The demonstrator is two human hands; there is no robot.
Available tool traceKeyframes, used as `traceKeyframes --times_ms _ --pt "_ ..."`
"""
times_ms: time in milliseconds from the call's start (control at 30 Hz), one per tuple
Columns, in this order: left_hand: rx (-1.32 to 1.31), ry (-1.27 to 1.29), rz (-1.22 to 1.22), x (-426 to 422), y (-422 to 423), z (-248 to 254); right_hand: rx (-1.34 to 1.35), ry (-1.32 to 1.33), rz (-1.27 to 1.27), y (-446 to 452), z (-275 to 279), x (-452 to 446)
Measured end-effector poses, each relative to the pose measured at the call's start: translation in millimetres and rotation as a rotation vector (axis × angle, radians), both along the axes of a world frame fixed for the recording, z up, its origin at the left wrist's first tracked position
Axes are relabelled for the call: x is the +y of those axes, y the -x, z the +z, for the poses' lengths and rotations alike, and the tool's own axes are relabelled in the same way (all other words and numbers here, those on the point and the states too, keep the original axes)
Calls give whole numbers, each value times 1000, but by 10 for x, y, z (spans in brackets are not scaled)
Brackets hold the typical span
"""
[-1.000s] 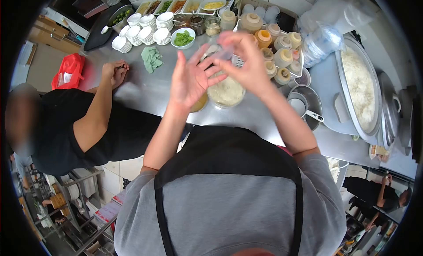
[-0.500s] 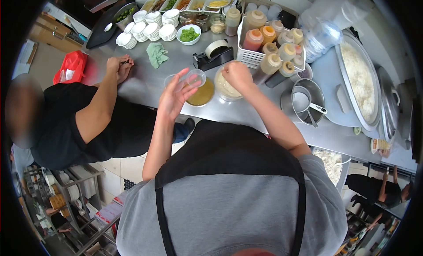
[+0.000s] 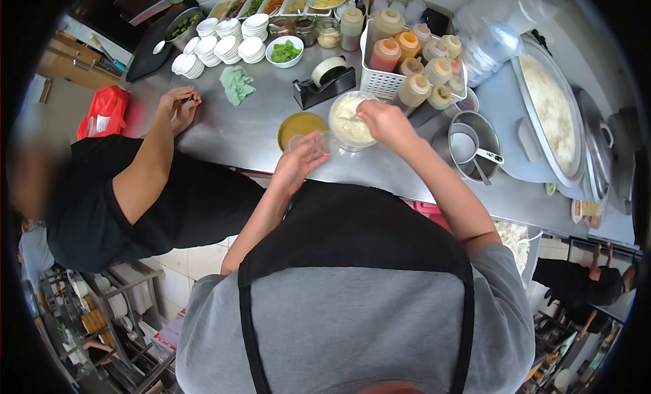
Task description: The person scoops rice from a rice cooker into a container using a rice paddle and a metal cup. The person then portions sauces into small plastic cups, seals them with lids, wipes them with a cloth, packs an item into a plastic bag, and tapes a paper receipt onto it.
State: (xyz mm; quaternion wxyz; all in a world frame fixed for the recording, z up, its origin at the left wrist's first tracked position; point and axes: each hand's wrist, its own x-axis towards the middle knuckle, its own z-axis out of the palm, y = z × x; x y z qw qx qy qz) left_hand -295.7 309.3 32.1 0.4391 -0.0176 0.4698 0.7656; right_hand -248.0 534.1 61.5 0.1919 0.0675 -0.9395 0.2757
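My left hand (image 3: 296,166) has its fingers around small clear plastic cups (image 3: 324,143), low over the counter. Just behind it lies a round olive-yellow lid or dish (image 3: 296,127); which of the two I cannot tell. At a clear tub (image 3: 357,146) of thick white creamy food (image 3: 349,123), my right hand (image 3: 386,123) is closed over the right side of the rim, fingertips down toward the cream. Whatever those fingers pinch is hidden. A black tape dispenser (image 3: 308,93) stands right behind the tub.
Squeeze bottles (image 3: 413,89) fill a white basket (image 3: 383,83). Right of it are a metal pot (image 3: 485,126) and a large rice container (image 3: 553,123). Stacked white dishes (image 3: 227,48), a bowl of greens (image 3: 285,52) and a green cloth (image 3: 237,85) lie back left. A co-worker's hands (image 3: 182,109) rest at left.
My left hand has come down and right with the clear cups, toward the tub. My right hand has shifted right, uncovering more of the white cream.
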Motion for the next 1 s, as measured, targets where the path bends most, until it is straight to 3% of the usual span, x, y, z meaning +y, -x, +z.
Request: traceKeyframes --times_ms 167,300,400,500,567,700,767,800,933,1000 --pt "9 -11 -17 21 15 1 -151 -158 89 7 -149 -17" --pt "-7 -13 -6 23 15 15 -169 -115 151 -16 59 111" --pt "-19 -16 -6 21 5 27 -107 6 -12 -51 329 118" --pt "-11 -25 -4 17 -5 17 -42 -80 114 -11 82 58" --pt "-4 -24 -5 9 3 18 -160 -60 87 -92 71 60" --pt "-2 -8 -29 -19 -11 24 -100 139 -46 -236 155 261" --pt "-3 2 -38 -31 -16 23 -116 326 -251 -284 76 321" --pt "-9 13 -37 -36 -17 10 -162 300 -283 -312 26 337" --pt "-35 -27 -21 -36 -27 -20 -139 280 -254 -401 -148 261" --pt "-36 -33 -19 -24 -29 -16 -321 493 -305 -421 -135 167"
